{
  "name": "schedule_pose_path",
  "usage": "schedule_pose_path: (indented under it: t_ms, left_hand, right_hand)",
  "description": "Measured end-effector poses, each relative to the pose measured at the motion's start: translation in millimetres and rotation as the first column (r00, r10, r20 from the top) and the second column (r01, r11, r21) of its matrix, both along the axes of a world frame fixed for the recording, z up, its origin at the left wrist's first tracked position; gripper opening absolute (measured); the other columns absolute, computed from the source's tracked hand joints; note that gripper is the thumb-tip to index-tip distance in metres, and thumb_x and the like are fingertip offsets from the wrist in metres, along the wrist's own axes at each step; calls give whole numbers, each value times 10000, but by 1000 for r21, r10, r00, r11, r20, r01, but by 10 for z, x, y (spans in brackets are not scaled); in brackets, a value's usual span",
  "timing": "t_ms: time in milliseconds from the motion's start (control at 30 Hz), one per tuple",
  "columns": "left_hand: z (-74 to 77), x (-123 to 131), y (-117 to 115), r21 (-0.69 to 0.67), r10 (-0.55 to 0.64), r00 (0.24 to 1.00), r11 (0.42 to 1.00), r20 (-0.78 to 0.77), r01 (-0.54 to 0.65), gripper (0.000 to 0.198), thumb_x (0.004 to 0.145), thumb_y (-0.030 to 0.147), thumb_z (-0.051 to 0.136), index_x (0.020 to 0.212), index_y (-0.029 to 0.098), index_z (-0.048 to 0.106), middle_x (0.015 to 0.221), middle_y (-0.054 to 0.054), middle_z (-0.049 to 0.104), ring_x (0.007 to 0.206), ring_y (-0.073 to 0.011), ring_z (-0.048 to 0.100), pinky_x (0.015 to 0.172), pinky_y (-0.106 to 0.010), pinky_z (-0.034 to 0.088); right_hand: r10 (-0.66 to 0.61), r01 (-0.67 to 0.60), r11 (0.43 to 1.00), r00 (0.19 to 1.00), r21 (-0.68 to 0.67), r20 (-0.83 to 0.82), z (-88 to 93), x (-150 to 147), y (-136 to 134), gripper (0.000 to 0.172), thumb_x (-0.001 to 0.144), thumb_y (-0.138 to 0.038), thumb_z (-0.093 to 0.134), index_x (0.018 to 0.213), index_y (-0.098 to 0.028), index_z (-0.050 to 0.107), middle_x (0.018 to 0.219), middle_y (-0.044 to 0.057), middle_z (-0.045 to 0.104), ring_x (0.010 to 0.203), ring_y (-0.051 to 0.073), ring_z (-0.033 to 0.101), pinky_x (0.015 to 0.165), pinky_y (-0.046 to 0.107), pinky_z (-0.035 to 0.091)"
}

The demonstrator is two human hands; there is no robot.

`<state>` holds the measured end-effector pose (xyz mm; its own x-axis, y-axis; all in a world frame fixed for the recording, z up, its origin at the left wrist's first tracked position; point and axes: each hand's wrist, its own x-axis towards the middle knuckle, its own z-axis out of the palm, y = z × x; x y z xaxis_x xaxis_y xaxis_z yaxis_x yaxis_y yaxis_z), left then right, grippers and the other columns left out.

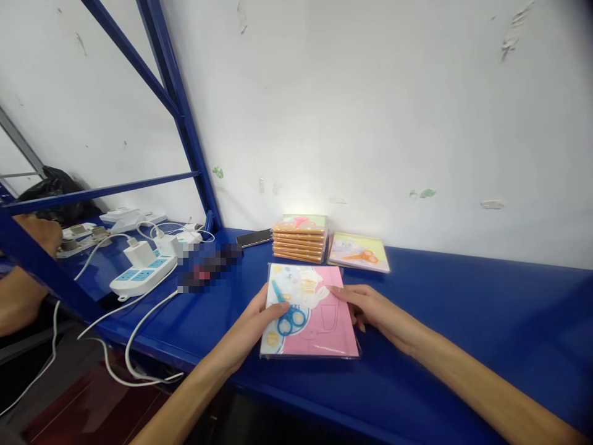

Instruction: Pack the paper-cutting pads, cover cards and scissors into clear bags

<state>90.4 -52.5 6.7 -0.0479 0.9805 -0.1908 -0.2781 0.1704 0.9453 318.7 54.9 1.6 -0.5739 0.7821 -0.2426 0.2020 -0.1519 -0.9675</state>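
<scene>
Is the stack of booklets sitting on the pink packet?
No, the stack of booklets stands behind the pink packet, apart from it, on the blue bench.

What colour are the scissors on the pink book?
Blue: the printed scissors on the pink pack show best in the head view.
</scene>
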Motion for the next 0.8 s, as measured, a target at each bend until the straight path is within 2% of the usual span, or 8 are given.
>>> schedule_pose_path:
  t_ms: [133, 267, 300, 367, 433, 533, 667, 800]
  left_hand:
    - [-13, 36, 12, 42, -25, 999, 999, -24, 26, 658, 850, 329, 810, 1436, 207, 536, 1316, -120, 735, 1038, -280, 767, 891, -347, 592]
    - [-7, 29, 20, 56, -23, 999, 998, -39, 25, 621, 854, 362, 799, 1400, 194, 553, 1193, -112, 772, 908, -242, 774, 781, -309, 598]
    - [-11, 19, 22, 56, -18, 999, 998, -49, 21, 627, 854, 372, 796, 1402, 191, 551, 1128, -105, 785, 849, -227, 772, 711, -281, 591]
    - [-22, -6, 28, 45, -5, 998, 999, -67, 8, 651, 861, 397, 781, 1428, 194, 533, 1002, -88, 795, 719, -195, 752, 529, -217, 521]
    - [-32, -35, 37, 37, 4, 997, 999, -72, -2, 658, 883, 407, 750, 1458, 199, 507, 914, -77, 791, 600, -160, 707, 396, -176, 401]
    - [-26, -73, 51, 30, 29, 997, 999, -65, -28, 633, 916, 355, 707, 1484, 204, 474, 857, -65, 781, 547, -133, 677, 347, -150, 313]
    - [49, -147, 56, -3, 30, 996, 1000, -86, -30, 621, 950, 308, 644, 1513, 184, 412, 968, -134, 801, 639, -175, 749, 350, -151, 288]
    - [185, -309, 43, 13, 67, 985, 998, -158, -66, 585, 947, 251, 613, 1490, 147, 421, 1020, -187, 808, 612, -163, 736, 395, -168, 313]
  right_hand:
    - [-47, 46, 999, 998, -20, -29, -39, 7, 39, 504, 772, -658, 783, 694, -177, 657, 598, -28, 530, 560, 96, 426, 515, 229, 300]
    - [-76, 73, 995, 996, -63, -53, -35, 16, 54, 473, 800, -603, 800, 664, -173, 657, 524, -58, 481, 491, 73, 355, 478, 217, 271]
    - [-87, 81, 993, 994, -83, -64, -25, 17, 49, 449, 814, -586, 798, 690, -170, 681, 533, -51, 509, 490, 73, 376, 477, 211, 290]
    - [-119, 104, 984, 988, -144, -99, 1, 15, 34, 378, 857, -539, 778, 802, -166, 744, 631, -6, 641, 559, 97, 521, 532, 205, 402]
    - [-193, 158, 960, 972, -229, -135, 31, 9, 17, 325, 891, -478, 755, 965, -162, 781, 820, 59, 763, 755, 164, 682, 672, 239, 526]
    - [-362, 285, 893, 915, -349, -179, 77, 1, 6, 341, 878, -377, 762, 1151, -172, 756, 993, 100, 809, 916, 250, 749, 793, 330, 601]
    - [-522, 408, 824, 817, -394, -246, 156, 31, 43, 387, 873, -259, 726, 1246, -158, 697, 975, 112, 821, 795, 270, 774, 702, 367, 642]
    - [-576, 466, 797, 777, -385, -253, 265, 106, 123, 335, 903, -219, 652, 1216, -108, 694, 905, 131, 821, 699, 262, 771, 614, 347, 649]
